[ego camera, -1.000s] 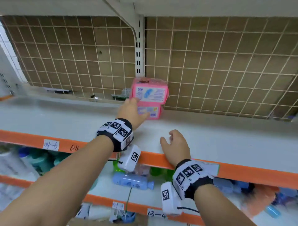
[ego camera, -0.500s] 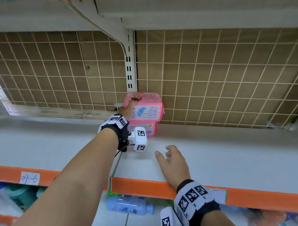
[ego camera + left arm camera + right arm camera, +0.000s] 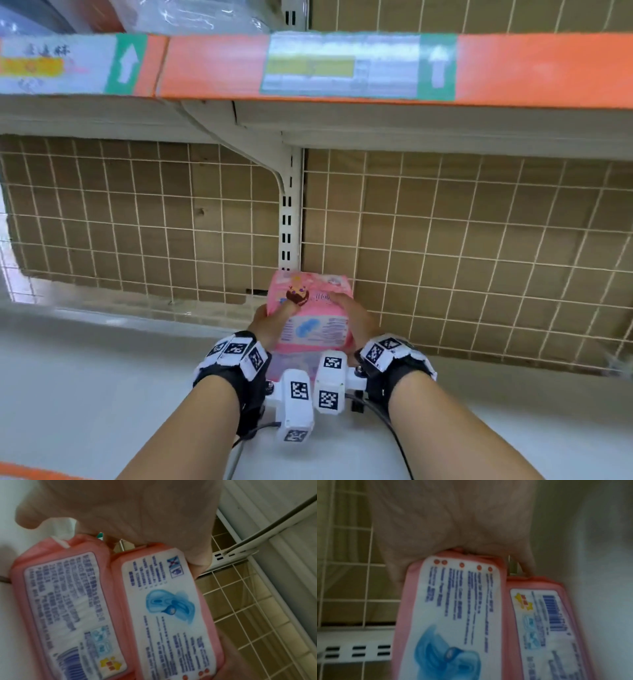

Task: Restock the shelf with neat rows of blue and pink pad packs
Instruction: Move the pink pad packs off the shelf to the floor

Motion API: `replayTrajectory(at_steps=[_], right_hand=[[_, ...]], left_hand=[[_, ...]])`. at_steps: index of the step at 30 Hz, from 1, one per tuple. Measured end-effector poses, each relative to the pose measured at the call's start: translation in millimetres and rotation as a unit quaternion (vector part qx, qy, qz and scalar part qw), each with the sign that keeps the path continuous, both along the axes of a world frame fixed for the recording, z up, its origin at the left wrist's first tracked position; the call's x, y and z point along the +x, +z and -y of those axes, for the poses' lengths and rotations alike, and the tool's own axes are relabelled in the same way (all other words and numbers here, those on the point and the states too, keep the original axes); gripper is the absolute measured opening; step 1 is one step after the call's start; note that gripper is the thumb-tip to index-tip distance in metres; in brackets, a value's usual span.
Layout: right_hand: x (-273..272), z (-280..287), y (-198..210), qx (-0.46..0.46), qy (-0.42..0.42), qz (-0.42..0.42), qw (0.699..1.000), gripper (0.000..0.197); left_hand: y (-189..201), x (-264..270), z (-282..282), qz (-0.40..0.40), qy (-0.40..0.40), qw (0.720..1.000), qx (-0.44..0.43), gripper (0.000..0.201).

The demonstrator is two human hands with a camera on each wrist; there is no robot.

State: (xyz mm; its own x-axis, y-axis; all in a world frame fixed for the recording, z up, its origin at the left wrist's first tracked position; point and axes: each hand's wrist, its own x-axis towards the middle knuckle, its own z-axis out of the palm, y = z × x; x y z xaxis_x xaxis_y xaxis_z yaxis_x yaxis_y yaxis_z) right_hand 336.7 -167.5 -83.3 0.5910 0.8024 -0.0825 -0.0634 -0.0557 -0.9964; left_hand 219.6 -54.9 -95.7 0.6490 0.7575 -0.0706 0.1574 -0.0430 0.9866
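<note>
1. The left hand (image 3: pixel 270 320) clasps the left end of the upper pink pad pack (image 3: pixel 313 317), its thumb lying over the cartoon print on the pack's top face, at about 6 o'clock in the head view.
2. That upper pink pad pack sits stacked on a lower pink pad pack (image 3: pixel 63 609), which rests on the white shelf (image 3: pixel 102 394); in the left wrist view their printed white labels lie side by side, touching along their long edges.
3. The stack stands at the back of the shelf, just in front of the slotted white upright (image 3: pixel 289 219) and the wire mesh back panel (image 3: pixel 462 246).
4. The right hand (image 3: pixel 356 317) clasps the right end of the same upper pack, fingers curled over its top edge, at roughly 5 o'clock from the upright.
5. At 12 o'clock, an orange shelf edge (image 3: pixel 219 65) carries blurred price labels (image 3: pixel 342 66).
</note>
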Motion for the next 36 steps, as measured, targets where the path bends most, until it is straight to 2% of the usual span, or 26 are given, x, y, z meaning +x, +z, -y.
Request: replayTrajectory(at_steps=[5, 8, 10, 13, 14, 15, 18, 19, 22, 24, 26, 29, 30, 32, 34, 36], right_hand=[[-3, 18, -8, -0.029, 0.024, -0.039, 0.999, 0.032], [-17, 48, -15, 0.009, 0.036, -0.135, 0.99, 0.04], [-27, 74, -24, 0.026, 0.05, -0.175, 0.983, 0.044], [-43, 117, -30, 0.038, 0.064, -0.198, 0.977, 0.021], [-49, 132, -31, 0.04, 0.072, -0.192, 0.978, 0.019], [-52, 148, -33, 0.037, 0.086, -0.18, 0.979, 0.026], [-66, 195, -35, 0.015, 0.154, -0.118, 0.981, 0.058], [-69, 208, -37, 0.008, 0.171, -0.097, 0.98, 0.065], [-76, 231, -36, 0.024, 0.163, -0.075, 0.983, 0.087], [-77, 240, -33, 0.01, 0.117, 0.021, 0.993, 0.094], [-74, 248, -31, 0.008, 0.089, 0.068, 0.994, 0.091], [-66, 263, -32, 0.028, 0.068, 0.088, 0.993, 0.088], [-63, 268, -32, 0.031, 0.053, 0.097, 0.993, 0.087], [-59, 277, -31, 0.031, 0.01, 0.124, 0.992, 0.08], [-57, 281, -29, -0.007, -0.059, 0.173, 0.983, 0.064], [-56, 282, -22, -0.056, -0.137, 0.205, 0.968, 0.028]], left_hand=[[-2, -17, 18, -0.02, -0.008, 0.998, 0.052, 0.104], [-1, -45, 49, -0.013, -0.009, 0.997, 0.08, 0.105], [0, -62, 76, 0.028, -0.021, 0.997, 0.074, 0.104], [-3, -85, 111, 0.052, -0.05, 0.997, 0.038, 0.101], [-6, -93, 122, 0.045, -0.057, 0.997, 0.04, 0.101], [-11, -101, 133, 0.031, -0.062, 0.996, 0.054, 0.105], [-28, -121, 172, -0.03, -0.093, 0.986, 0.138, 0.119], [-31, -124, 185, -0.04, -0.099, 0.983, 0.149, 0.117], [-36, -124, 211, -0.035, -0.081, 0.982, 0.166, 0.098], [-34, -120, 221, -0.032, -0.084, 0.979, 0.183, 0.083], [-33, -118, 231, -0.055, -0.058, 0.971, 0.225, 0.074], [-27, -113, 247, -0.096, -0.004, 0.945, 0.314, 0.082], [-25, -110, 252, -0.089, 0.003, 0.939, 0.333, 0.082], [-20, -103, 262, -0.027, -0.006, 0.948, 0.316, 0.074], [-15, -95, 272, 0.027, -0.027, 0.962, 0.27, 0.072], [-14, -89, 280, 0.054, -0.031, 0.963, 0.262, 0.071]])
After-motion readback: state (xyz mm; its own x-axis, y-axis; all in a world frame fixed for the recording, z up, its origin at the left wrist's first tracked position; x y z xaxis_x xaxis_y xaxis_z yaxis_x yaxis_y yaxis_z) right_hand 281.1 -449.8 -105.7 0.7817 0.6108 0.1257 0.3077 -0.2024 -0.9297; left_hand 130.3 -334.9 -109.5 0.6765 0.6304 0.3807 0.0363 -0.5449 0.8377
